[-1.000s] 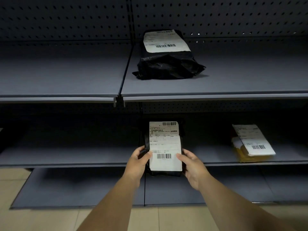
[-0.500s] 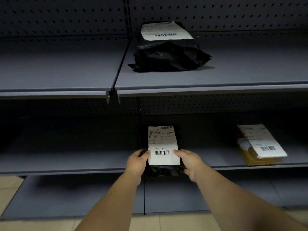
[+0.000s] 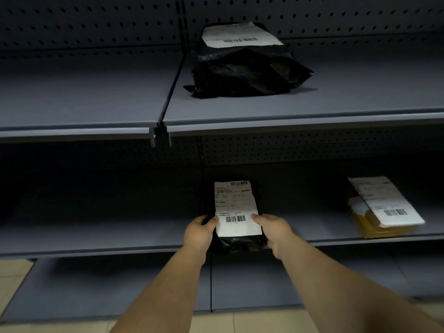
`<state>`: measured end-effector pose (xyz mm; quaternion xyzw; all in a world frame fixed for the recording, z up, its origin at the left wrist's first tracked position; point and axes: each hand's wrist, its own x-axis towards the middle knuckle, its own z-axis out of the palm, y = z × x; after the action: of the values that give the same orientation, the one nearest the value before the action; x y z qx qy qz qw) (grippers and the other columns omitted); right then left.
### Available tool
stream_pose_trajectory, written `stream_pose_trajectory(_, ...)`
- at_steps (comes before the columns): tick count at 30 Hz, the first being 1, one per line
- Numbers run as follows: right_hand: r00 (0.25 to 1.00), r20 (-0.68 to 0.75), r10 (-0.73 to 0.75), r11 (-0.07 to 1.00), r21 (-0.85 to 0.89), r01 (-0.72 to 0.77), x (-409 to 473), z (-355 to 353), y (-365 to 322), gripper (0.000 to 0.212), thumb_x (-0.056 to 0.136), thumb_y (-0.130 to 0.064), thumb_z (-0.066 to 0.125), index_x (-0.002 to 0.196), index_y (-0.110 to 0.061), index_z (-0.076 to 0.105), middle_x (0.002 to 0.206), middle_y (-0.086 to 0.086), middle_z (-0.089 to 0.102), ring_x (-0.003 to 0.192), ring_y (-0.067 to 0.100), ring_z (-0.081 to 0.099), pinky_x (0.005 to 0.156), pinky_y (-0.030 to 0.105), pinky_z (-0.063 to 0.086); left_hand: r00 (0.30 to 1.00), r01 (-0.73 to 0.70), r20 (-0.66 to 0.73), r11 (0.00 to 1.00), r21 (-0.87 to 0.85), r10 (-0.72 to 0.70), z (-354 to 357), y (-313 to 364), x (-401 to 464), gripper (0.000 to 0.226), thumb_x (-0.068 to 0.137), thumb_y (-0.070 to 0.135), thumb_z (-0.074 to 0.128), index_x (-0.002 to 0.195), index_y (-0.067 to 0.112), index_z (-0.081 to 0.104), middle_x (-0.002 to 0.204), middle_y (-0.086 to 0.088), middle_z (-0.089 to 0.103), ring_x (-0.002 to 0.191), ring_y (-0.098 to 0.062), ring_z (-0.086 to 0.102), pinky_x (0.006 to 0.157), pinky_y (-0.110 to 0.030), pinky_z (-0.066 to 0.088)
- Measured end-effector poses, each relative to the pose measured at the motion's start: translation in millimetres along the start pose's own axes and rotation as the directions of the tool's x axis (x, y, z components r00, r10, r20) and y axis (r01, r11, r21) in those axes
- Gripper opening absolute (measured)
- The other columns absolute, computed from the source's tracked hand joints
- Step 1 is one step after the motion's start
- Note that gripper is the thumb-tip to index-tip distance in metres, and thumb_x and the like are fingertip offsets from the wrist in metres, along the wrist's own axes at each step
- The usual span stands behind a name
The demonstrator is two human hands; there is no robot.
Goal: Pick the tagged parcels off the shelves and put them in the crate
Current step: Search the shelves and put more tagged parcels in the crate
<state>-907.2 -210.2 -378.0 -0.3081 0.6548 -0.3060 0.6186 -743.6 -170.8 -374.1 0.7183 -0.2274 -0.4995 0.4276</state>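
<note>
I've got both hands on the small black plastic-wrapped parcel w/ white barcode label [image 3: 236, 212] at the front edge of the grey metal middle shelf [image 3: 96, 239]: left hand [image 3: 199, 233] & right hand [image 3: 275, 230] fingers curled round its 2 sides.

A black labelled parcel [image 3: 236, 212] is gripped at the middle shelf [image 3: 96, 239] edge by the left hand [image 3: 199, 233] and right hand [image 3: 274, 230]; a yellow parcel [image 3: 382, 210] is seen right.
</note>
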Motion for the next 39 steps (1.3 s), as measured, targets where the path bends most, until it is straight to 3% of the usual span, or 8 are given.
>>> stream_pose_trajectory(3,0.999,-0.038,-0.006,1.000,-0.027,0.005,-2.7,-3.2,-2.4,0.048,0.089,-0.024,0.065,0.132,-0.006,0.053,0.125,0.016,0.061,0.113,0.033,0.058,0.100,0.048,0.046,0.998,-0.009,-0.054,0.998,0.055,0.012,-1.5,5.9,-2.8,0.041,0.090,0.026,0.061,0.128,0.009,0.055,0.119,-0.011,0.063,0.104,-0.027,0.059,0.092,-0.041,0.050)
stream_pose_trajectory(5,0.997,-0.077,-0.020,0.998,-0.068,0.014,-6.4,-7.8,-6.7,0.046,0.090,-0.027,0.063,0.130,-0.005,0.055,0.123,0.013,0.061,0.111,0.027,0.056,0.100,0.038,0.046,0.992,-0.027,-0.116,0.990,0.136,0.043,-4.0,13.1,-6.3,0.044,0.090,0.029,0.060,0.129,0.009,0.054,0.121,-0.011,0.061,0.103,-0.027,0.058,0.090,-0.038,0.050)
stream_pose_trajectory(8,0.989,-0.130,-0.073,0.975,-0.219,0.043,-17.4,-17.7,-16.2,0.044,0.094,-0.027,0.057,0.130,-0.002,0.054,0.130,0.015,0.057,0.114,0.028,0.053,0.086,0.023,0.036,0.976,-0.082,-0.163,0.938,0.337,0.144,-8.3,25.8,-14.9,0.044,0.092,0.031,0.057,0.130,0.009,0.054,0.125,-0.013,0.060,0.111,-0.030,0.057,0.091,-0.035,0.048)
stream_pose_trajectory(14,0.923,-0.235,-0.305,0.797,-0.593,0.112,-49.9,-43.0,-33.9,0.040,0.094,-0.028,0.055,0.129,-0.010,0.055,0.125,0.012,0.060,0.113,0.028,0.057,0.083,0.027,0.044,0.891,-0.289,-0.065,0.673,0.681,0.449,1.5,54.6,-45.9,0.037,0.093,0.029,0.054,0.127,0.015,0.057,0.126,-0.013,0.053,0.110,-0.029,0.054,0.085,-0.038,0.051)
stream_pose_trajectory(19,0.815,-0.186,-0.549,0.517,-0.841,0.156,-73.1,-74.4,-40.4,0.039,0.093,-0.033,0.052,0.130,-0.019,0.055,0.128,0.005,0.056,0.117,0.023,0.048,0.090,0.035,0.046,0.808,-0.330,0.105,0.298,0.896,0.580,28.3,67.4,-75.0,0.032,0.094,0.035,0.047,0.118,0.019,0.060,0.117,-0.006,0.058,0.105,-0.024,0.054,0.079,-0.034,0.048)
stream_pose_trajectory(22,0.758,-0.131,-0.639,0.405,-0.895,0.186,-77.6,-102.5,-40.9,0.039,0.093,-0.034,0.051,0.130,-0.021,0.055,0.127,0.002,0.057,0.116,0.021,0.049,0.091,0.033,0.045,0.752,-0.361,0.184,0.162,0.918,0.633,53.7,66.2,-89.6,0.032,0.094,0.040,0.044,0.111,0.018,0.060,0.112,-0.003,0.061,0.103,-0.022,0.056,0.078,-0.033,0.045)
stream_pose_trajectory(31,0.706,-0.055,-0.706,0.250,-0.952,0.177,-77.2,-231.8,-39.1,0.033,0.093,-0.034,0.049,0.121,-0.020,0.059,0.119,0.000,0.059,0.112,0.019,0.050,0.092,0.031,0.043,0.724,-0.385,0.261,0.060,0.921,0.639,169.1,44.5,-143.4,0.033,0.095,0.043,0.039,0.109,0.021,0.059,0.112,0.001,0.057,0.105,-0.019,0.053,0.082,-0.030,0.040)
stream_pose_trajectory(39,0.697,0.001,-0.717,0.199,-0.958,0.206,-67.4,-338.3,-35.0,0.033,0.092,-0.031,0.052,0.124,-0.022,0.058,0.121,-0.002,0.058,0.114,0.016,0.049,0.095,0.030,0.041,0.736,-0.353,0.188,0.132,0.926,0.651,259.9,27.3,-187.0,0.032,0.095,0.044,0.042,0.107,0.020,0.059,0.106,0.001,0.059,0.099,-0.017,0.056,0.080,-0.029,0.042)
